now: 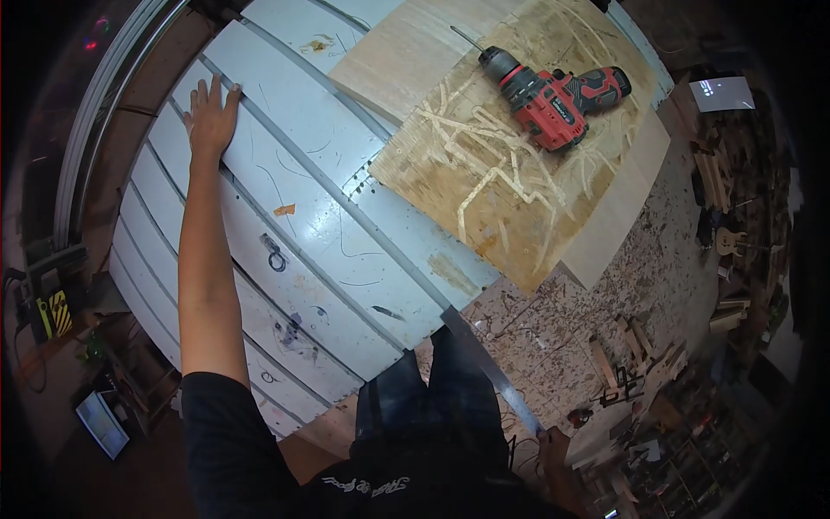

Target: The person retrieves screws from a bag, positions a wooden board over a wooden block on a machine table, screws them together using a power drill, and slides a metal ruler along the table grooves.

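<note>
My left hand (210, 121) lies flat with spread fingers on the far left part of the white slatted table (337, 251). Low at the right, my right hand (553, 445) is closed round the near end of a long flat metal strip (497, 376), which looks like a steel ruler. The strip slants from that hand up to the table's front edge, in line with one of the grooves. Whether its far end sits inside the groove, I cannot tell. Pencil lines, stains and a small orange scrap (284, 209) mark the tabletop.
A red and black cordless drill (553, 104) with a long bit lies on a scored plywood board (510, 208) at the table's right. Pale wood panels (389, 65) lie under it. Shavings and offcuts (622, 355) cover the floor. A lit screen (102, 424) stands lower left.
</note>
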Available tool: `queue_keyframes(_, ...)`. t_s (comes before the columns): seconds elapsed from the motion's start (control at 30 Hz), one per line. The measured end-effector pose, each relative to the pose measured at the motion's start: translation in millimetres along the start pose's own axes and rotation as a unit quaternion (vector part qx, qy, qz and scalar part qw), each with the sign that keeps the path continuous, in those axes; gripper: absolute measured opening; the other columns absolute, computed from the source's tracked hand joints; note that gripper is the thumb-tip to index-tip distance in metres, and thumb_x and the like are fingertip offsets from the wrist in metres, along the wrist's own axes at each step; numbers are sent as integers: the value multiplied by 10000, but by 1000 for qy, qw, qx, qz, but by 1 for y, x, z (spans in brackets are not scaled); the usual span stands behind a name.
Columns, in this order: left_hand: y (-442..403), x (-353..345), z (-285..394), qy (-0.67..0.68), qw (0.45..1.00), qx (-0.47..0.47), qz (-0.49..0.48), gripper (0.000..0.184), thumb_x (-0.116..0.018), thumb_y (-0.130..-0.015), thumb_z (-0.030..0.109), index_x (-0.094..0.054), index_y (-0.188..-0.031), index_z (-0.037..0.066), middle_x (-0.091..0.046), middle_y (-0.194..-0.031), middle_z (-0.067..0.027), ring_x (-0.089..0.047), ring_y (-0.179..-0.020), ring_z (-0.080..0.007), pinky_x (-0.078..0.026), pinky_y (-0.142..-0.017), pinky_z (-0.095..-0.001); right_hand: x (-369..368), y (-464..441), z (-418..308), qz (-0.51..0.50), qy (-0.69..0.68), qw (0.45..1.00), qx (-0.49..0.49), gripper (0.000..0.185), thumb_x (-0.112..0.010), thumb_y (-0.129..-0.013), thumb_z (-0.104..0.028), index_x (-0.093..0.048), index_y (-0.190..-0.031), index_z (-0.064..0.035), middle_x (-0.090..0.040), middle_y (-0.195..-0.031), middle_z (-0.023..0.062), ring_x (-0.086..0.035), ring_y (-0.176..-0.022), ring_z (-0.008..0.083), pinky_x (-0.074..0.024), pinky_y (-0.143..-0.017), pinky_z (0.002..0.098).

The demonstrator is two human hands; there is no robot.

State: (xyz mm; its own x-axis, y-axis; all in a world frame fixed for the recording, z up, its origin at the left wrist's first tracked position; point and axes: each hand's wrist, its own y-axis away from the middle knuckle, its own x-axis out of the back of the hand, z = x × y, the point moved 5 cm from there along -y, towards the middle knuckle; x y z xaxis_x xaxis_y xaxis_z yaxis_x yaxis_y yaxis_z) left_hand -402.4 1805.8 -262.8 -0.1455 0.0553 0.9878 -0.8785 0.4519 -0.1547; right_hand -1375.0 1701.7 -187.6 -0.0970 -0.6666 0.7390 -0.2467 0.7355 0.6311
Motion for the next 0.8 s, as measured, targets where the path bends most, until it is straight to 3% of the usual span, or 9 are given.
queue_keyframes(0.07, 0, 1, -1, 2, 1000, 1, 3, 770, -317, -974, 674, -332, -1558, 172, -250, -1622, -179, -208, -1505, -372, -149, -1192, -600, -2, -4, 10, -17, -17, 1000, -3, 220, -657, -836, -126, -583, -687, 16, -545, -570, 156, -542, -522, 254, -434, -541, 398)
queue_keyframes(0.17, 1, 0, -3, 3, 1000, -1, 8, 769, -316, -972, 677, -339, -1555, 176, -250, -1622, -179, -207, -1506, -370, -146, -1194, -595, -4, -15, 23, -56, -17, 998, 18, 324, -583, -888, -199, -529, -662, 26, -476, -551, 137, -455, -524, 157, -387, -508, 381)
queue_keyframes(0.27, 0, 2, 0, 17, 1000, -5, 17, 772, -317, -970, 682, -342, -1554, 177, -252, -1622, -177, -211, -1505, -370, -146, -1196, -589, -13, -24, 30, -84, -51, 992, 84, 302, -607, -855, -164, -540, -630, 25, -511, -529, 157, -505, -482, 220, -390, -498, 402)
queue_keyframes(0.37, 2, 1, -3, 13, 1000, -4, 19, 772, -317, -969, 682, -346, -1553, 178, -262, -1619, -176, -215, -1504, -368, -149, -1197, -586, -11, -25, 11, -56, -87, 994, 17, 316, -623, -845, -194, -537, -636, 26, -506, -535, 163, -497, -484, 253, -383, -502, 406)
queue_keyframes(0.43, 2, 0, -3, 9, 999, -16, 33, 771, -317, -969, 684, -351, -1551, 179, -271, -1616, -174, -218, -1504, -364, -150, -1198, -582, -5, -23, 14, 18, 5, 999, -37, 308, -643, -844, -223, -556, -676, 19, -531, -572, 168, -522, -534, 290, -402, -533, 413)
queue_keyframes(0.53, 2, 0, -3, 11, 999, -16, 40, 772, -320, -967, 685, -353, -1549, 180, -277, -1614, -172, -218, -1505, -356, -150, -1200, -580, -5, -18, 10, 72, 58, 996, -7, 308, -665, -843, -257, -573, -720, 10, -560, -616, 175, -540, -585, 313, -418, -572, 428)
queue_keyframes(0.67, 2, 1, -1, 13, 999, -15, 38, 774, -323, -966, 686, -356, -1548, 178, -280, -1613, -170, -221, -1505, -351, -154, -1199, -578, -10, -21, 15, 55, 42, 997, -40, 312, -668, -850, -268, -576, -736, 8, -574, -645, 175, -548, -615, 325, -420, -588, 443)
queue_keyframes(0.73, 3, 2, -2, 20, 999, -17, 38, 781, -329, -962, 691, -360, -1546, 174, -284, -1611, -171, -222, -1504, -353, -156, -1199, -580, -5, -24, 4, 135, -4, 991, -4, 303, -667, -852, -248, -576, -733, 15, -556, -628, 165, -524, -589, 312, -415, -583, 446)
queue_keyframes(0.8, 3, 1, -2, 19, 999, -18, 42, 785, -331, -960, 695, -362, -1545, 173, -286, -1609, -172, -223, -1503, -355, -155, -1199, -580, 3, -38, 4, 92, 1, 996, -19, 286, -669, -850, -228, -578, -735, 16, -549, -627, 163, -521, -588, 304, -418, -586, 447)
